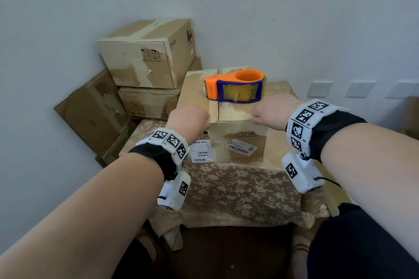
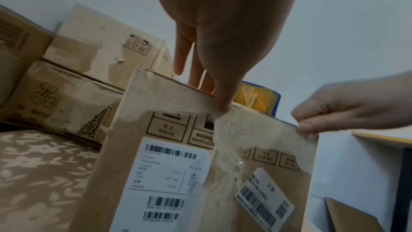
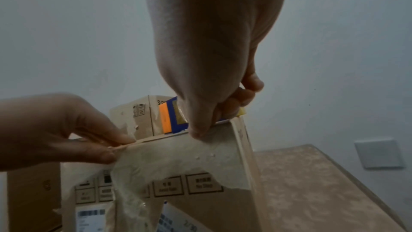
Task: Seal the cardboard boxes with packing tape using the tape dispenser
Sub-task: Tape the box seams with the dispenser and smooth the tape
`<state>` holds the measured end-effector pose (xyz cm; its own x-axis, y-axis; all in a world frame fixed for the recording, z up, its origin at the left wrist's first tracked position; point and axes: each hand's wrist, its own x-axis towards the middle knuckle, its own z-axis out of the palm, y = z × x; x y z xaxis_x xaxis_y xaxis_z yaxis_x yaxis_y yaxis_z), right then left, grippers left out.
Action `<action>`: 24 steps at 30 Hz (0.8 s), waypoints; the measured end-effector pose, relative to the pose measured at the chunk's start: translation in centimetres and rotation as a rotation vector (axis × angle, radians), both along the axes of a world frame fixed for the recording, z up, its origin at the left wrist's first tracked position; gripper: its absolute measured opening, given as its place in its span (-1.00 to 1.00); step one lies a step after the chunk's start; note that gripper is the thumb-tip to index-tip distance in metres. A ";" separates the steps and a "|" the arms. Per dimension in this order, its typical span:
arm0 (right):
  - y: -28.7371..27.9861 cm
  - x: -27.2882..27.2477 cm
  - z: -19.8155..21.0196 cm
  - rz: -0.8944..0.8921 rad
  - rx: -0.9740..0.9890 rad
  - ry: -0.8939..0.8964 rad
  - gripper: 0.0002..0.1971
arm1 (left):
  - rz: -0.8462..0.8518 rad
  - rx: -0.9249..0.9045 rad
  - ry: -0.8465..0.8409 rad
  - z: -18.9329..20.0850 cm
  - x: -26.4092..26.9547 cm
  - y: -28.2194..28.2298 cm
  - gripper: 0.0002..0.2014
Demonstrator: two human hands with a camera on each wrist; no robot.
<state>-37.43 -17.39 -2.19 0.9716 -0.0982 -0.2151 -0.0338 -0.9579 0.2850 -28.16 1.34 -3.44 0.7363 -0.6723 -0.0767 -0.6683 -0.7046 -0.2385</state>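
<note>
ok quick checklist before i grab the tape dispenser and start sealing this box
1. Top flaps of the cardboard box down and meeting at the centre seam: ok.
2. Left hand holding the left flap's front edge: ok.
3. Right hand holding the right flap's front edge: ok.
4. Tape dispenser within reach, lying on the box top: ok.
5. Seam clear for taping: not ok, the dispenser sits across it.
6. Free tape end ready at the blade: cannot tell.
</note>
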 end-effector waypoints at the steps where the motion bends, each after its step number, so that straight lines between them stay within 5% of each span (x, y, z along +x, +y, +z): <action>1: 0.4 -0.1 0.1 0.009 -0.013 -0.011 -0.65 | -0.040 -0.019 -0.045 -0.2 -0.2 -0.2 -0.77; 10: 4.1 1.3 -0.8 0.055 0.140 -0.191 -0.79 | -0.196 -0.036 0.019 0.7 0.3 -1.5 -0.78; 24: 3.6 2.3 -3.5 0.003 0.396 -0.328 -0.61 | -0.289 -0.607 0.165 -3.7 2.1 1.3 -0.78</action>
<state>-35.14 -13.78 -5.70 0.9944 -0.0676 0.0810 -0.0572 -0.9905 -0.1248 -26.04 2.64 -7.10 0.5318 -0.7994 0.2797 -0.8433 -0.4693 0.2621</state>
